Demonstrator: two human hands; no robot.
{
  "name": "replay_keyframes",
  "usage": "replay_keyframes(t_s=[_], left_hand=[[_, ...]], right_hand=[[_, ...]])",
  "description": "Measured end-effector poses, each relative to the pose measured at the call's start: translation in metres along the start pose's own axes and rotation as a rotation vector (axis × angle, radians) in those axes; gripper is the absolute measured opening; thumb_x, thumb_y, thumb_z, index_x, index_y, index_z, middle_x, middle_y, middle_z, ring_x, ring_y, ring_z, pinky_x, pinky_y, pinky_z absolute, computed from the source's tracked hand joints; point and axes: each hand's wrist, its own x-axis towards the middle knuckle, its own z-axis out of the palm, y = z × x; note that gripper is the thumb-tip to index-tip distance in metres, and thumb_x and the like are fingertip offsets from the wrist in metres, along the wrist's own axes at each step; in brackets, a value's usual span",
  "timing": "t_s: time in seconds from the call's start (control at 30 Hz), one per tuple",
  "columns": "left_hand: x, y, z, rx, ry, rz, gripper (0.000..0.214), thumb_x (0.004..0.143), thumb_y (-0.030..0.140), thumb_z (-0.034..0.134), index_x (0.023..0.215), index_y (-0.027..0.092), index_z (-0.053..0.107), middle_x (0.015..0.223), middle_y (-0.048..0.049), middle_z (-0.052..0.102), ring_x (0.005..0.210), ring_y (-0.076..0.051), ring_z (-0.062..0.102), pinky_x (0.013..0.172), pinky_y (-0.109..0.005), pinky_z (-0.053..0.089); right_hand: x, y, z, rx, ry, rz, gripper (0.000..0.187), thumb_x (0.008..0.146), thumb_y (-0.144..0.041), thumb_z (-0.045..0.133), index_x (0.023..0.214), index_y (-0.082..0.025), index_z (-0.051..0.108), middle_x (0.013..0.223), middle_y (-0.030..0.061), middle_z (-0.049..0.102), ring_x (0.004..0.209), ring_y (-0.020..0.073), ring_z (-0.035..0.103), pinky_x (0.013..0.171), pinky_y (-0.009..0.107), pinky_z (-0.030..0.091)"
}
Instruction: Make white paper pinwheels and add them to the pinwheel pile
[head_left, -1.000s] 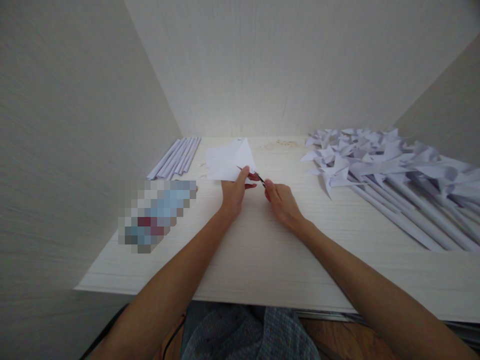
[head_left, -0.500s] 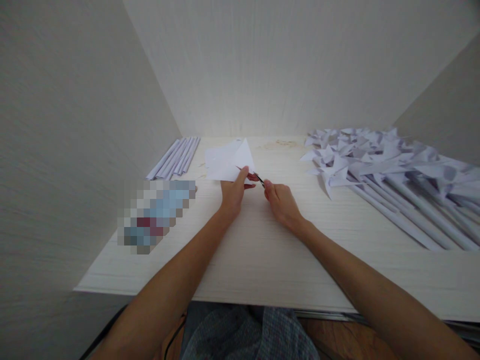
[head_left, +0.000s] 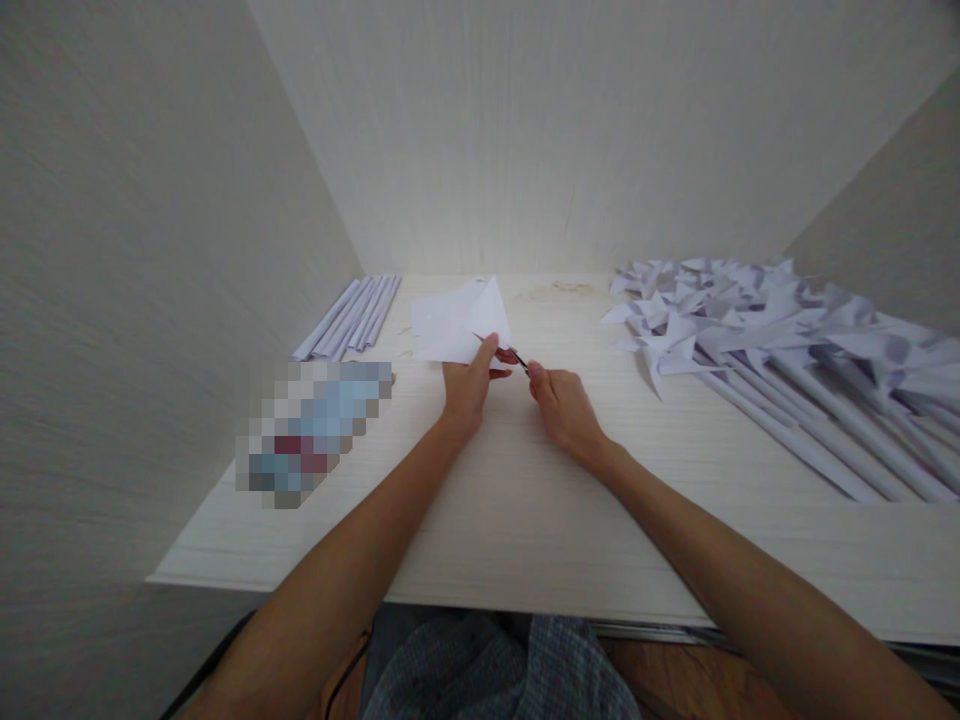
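Observation:
My left hand (head_left: 466,388) pinches the near corner of a folded white paper sheet (head_left: 457,320) and holds it just above the white table (head_left: 525,500). My right hand (head_left: 564,408) is closed round a pair of small scissors (head_left: 517,359) whose dark blades point into the paper's edge beside my left thumb. The two hands are almost touching at the middle of the table.
A bundle of rolled white paper sticks (head_left: 352,315) lies at the back left. Several finished paper pinwheels (head_left: 765,340) on long sticks cover the right side. A blurred-out object (head_left: 311,430) lies at the left. Walls close in on three sides.

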Motion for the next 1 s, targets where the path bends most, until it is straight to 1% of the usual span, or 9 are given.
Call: replay_keyframes(t_s=[0.13,0.27,0.4,0.5,0.6,0.67,0.73,0.87,1.0], left_hand=[[0.0,0.0,0.0,0.011,0.002,-0.001,0.015,0.065,0.029,0.055,0.063,0.016,0.049,0.056,0.0017,0.056,0.053,-0.01,0.056,0.046,-0.02,0.044],[0.001,-0.001,0.0,0.01,0.014,0.006,0.014,0.064,0.028,0.056,0.063,0.016,0.049,0.056,0.0017,0.056,0.053,-0.01,0.056,0.046,-0.02,0.044],[0.003,-0.002,-0.001,0.008,0.025,0.001,0.015,0.064,0.029,0.056,0.064,0.015,0.05,0.057,0.0013,0.057,0.054,-0.01,0.057,0.046,-0.019,0.042],[0.007,0.0,-0.004,-0.012,0.039,-0.009,0.016,0.063,0.029,0.057,0.065,0.015,0.05,0.058,0.0001,0.059,0.057,-0.011,0.058,0.047,-0.019,0.041],[0.011,0.001,-0.007,-0.046,0.073,-0.033,0.018,0.06,0.029,0.059,0.067,0.015,0.05,0.062,0.0,0.058,0.058,-0.01,0.058,0.048,-0.019,0.04],[0.012,0.0,-0.007,-0.066,0.086,-0.05,0.02,0.057,0.027,0.062,0.068,0.015,0.05,0.064,0.0007,0.057,0.059,-0.01,0.056,0.048,-0.018,0.039],[0.011,-0.002,-0.007,-0.08,0.079,-0.057,0.021,0.054,0.026,0.064,0.067,0.016,0.05,0.067,0.0016,0.055,0.061,-0.009,0.054,0.048,-0.018,0.039],[0.004,-0.007,-0.004,-0.078,-0.028,-0.054,0.02,0.054,0.026,0.065,0.063,0.016,0.05,0.062,0.0037,0.051,0.053,-0.007,0.047,0.048,-0.019,0.038],[-0.002,-0.007,0.0,-0.038,-0.105,-0.039,0.02,0.056,0.028,0.065,0.058,0.016,0.048,0.051,0.0053,0.046,0.044,-0.006,0.041,0.041,-0.019,0.031]], right_hand=[[0.0,0.001,0.001,-0.025,-0.004,0.004,0.058,0.081,-0.056,0.004,0.046,-0.02,0.034,0.045,0.0019,0.037,0.044,0.0119,0.032,0.049,0.027,0.022],[0.0,0.0,0.001,-0.046,-0.003,0.027,0.062,0.081,-0.056,0.006,0.048,-0.018,0.042,0.045,0.0029,0.04,0.044,0.012,0.033,0.048,0.027,0.022],[0.0,-0.002,0.0,-0.088,-0.05,0.07,0.063,0.083,-0.054,0.009,0.051,-0.016,0.049,0.047,0.0036,0.044,0.044,0.0122,0.035,0.048,0.026,0.021],[0.0,-0.003,-0.002,-0.104,-0.073,0.074,0.059,0.083,-0.052,0.013,0.052,-0.017,0.048,0.049,0.0036,0.045,0.046,0.0128,0.038,0.049,0.026,0.022],[-0.001,-0.002,-0.003,0.014,-0.063,0.033,0.057,0.082,-0.054,0.014,0.048,-0.018,0.042,0.047,0.0016,0.042,0.045,0.0116,0.036,0.049,0.026,0.023],[-0.001,0.001,-0.003,0.17,-0.054,-0.012,0.057,0.082,-0.055,0.012,0.046,-0.019,0.038,0.044,0.0,0.039,0.044,0.0106,0.035,0.048,0.025,0.025],[-0.001,0.003,-0.002,0.333,-0.061,-0.061,0.056,0.082,-0.054,0.012,0.049,-0.018,0.039,0.045,-0.0015,0.038,0.044,0.01,0.037,0.048,0.024,0.028],[-0.003,0.005,0.002,0.51,-0.126,-0.181,0.047,0.084,-0.049,0.018,0.064,-0.017,0.046,0.056,-0.0014,0.045,0.048,0.0085,0.041,0.051,0.022,0.033],[-0.005,0.003,0.003,0.527,-0.144,-0.235,0.044,0.085,-0.047,0.02,0.059,-0.018,0.041,0.064,0.0004,0.048,0.051,0.0077,0.04,0.052,0.022,0.034]])
